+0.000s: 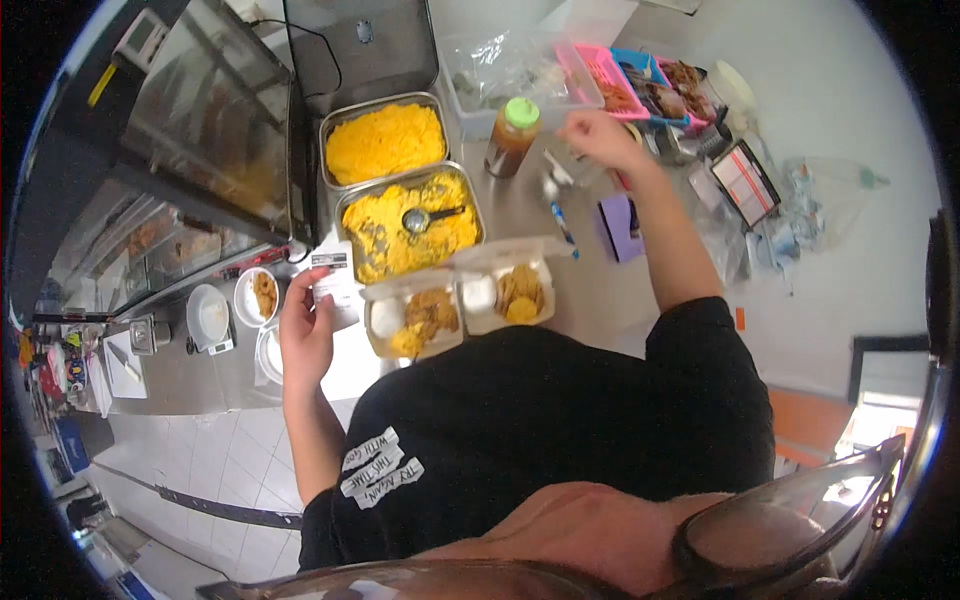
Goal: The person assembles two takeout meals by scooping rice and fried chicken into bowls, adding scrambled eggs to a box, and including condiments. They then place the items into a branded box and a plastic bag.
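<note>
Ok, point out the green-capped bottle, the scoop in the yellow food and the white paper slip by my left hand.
Green-capped bottle (511,150): head view, middle of its brown body.
Scoop (416,221): head view, its round bowl.
White paper slip (342,289): head view, its uncovered face.

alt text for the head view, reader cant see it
A person in black has the left hand at a paper slip and right hand near a green-capped bottle; two open food boxes sit closest, two trays of yellow food beyond.
</note>
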`<state>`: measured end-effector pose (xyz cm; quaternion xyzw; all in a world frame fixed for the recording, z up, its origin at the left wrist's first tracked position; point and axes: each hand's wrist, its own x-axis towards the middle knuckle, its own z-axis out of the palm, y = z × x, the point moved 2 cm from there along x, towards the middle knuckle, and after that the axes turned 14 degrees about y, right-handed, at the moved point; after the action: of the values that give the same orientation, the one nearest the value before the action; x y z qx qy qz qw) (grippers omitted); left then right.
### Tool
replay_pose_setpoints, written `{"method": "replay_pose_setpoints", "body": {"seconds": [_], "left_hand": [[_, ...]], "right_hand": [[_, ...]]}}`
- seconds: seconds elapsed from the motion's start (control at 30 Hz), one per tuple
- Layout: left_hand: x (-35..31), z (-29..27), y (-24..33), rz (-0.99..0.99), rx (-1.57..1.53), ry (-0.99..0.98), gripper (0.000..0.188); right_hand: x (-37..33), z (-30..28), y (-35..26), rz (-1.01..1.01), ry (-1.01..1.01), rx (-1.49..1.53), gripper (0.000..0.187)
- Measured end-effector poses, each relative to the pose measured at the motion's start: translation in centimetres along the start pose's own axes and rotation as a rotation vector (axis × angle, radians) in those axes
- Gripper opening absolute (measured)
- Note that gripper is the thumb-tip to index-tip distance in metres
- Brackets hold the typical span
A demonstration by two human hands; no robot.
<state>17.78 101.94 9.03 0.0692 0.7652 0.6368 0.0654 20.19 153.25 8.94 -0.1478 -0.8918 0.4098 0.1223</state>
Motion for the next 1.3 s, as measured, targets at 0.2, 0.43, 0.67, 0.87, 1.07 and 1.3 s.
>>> {"method": "replay_pose_setpoints", "body": {"seconds": [0.2, 0.43, 0.67, 0.87, 1.07, 1.3], "left_hand": [[1.0, 10.0, 4.9, 0.033, -0.1, 0.101, 0.038], [-0.1, 13.9, 5.3, -0.13, -0.134, 0.244, 0.032], [-1.4, 14.5, 5.3, -0.214, -0.358, 0.404, 0.053], [-1.8, 16.0, 6.5, -0.148, -0.436, 0.341, 0.056], [-1.7, 14.6, 7.0, -0.198, -0.382, 0.374, 0.071], [-3.4, 12.8, 6.6, -0.14, -0.331, 0.385, 0.076]], "right_hand": [[20.7, 1.1, 15.1, -0.233, -0.022, -0.451, 0.014], [30.1, 12.4, 17.2, -0.142, -0.306, -0.217, 0.034], [28.6, 14.2, 15.3, -0.381, -0.713, -0.744, 0.031], [32.7, 16.7, 19.7, -0.378, -0.625, -0.505, 0.03], [41.6, 22.0, 31.9, -0.477, -0.629, -0.814, 0.033], [44.7, 21.7, 34.9, -0.684, -0.598, -1.073, 0.04]]}}
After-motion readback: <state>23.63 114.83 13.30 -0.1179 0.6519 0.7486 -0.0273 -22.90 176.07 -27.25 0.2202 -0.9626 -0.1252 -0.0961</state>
